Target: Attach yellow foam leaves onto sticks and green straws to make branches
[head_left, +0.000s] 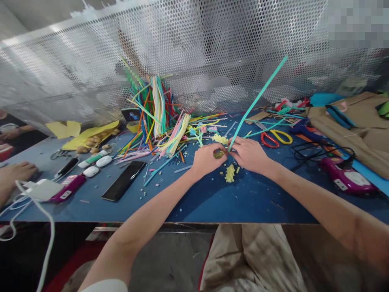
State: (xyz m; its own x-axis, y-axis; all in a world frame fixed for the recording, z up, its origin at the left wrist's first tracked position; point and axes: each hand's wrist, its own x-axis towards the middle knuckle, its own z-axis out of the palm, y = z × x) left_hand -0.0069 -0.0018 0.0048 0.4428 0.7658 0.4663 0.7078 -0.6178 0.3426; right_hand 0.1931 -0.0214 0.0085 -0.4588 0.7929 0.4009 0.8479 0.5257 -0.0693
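Observation:
A long mint-green pipe cleaner (257, 96) slants up and to the right from between my fingertips. My right hand (251, 155) pinches its lower end. Against it my left hand (209, 161) is closed, thumb and forefinger together; what they grip is hidden, and an olive-yellow patch shows inside their loop. Just beyond the hands lies a crinkled yellow pipe-cleaner piece (220, 139). A second yellow piece (230, 173) rests on the blue tabletop (206, 202) below them.
Bundled pipe cleaners (158, 105) stand at the back left, before a perforated metal panel (212, 52). A black phone (124, 181) lies left. Scissors (276, 138) and a purple power strip (348, 175) are right. Another person's hand (18, 174) rests far left.

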